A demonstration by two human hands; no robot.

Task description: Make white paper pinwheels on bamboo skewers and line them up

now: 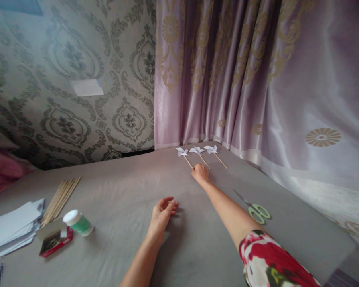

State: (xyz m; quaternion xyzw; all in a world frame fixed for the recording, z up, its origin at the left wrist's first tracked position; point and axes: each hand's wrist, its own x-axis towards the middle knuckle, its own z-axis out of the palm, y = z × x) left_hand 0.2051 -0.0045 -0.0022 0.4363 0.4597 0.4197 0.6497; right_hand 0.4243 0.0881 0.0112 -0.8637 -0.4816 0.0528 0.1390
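A white paper pinwheel on a thin wooden stick [182, 153] lies at one o'clock from the loosely curled, half-open left hand [163, 211], its stick seemingly pinched in the right hand [201, 173], whose fingertips are hidden. At its three o'clock lie two matching pinwheels [197, 150], all on grey cloth [116, 191]. From the left hand, green-handled metal scissors [249, 205] lie at three o'clock; a white-and-green plastic bottle [79, 223], red cardboard box [60, 246], pale wooden sticks [60, 201] and white paper sheets [13, 224] around nine.
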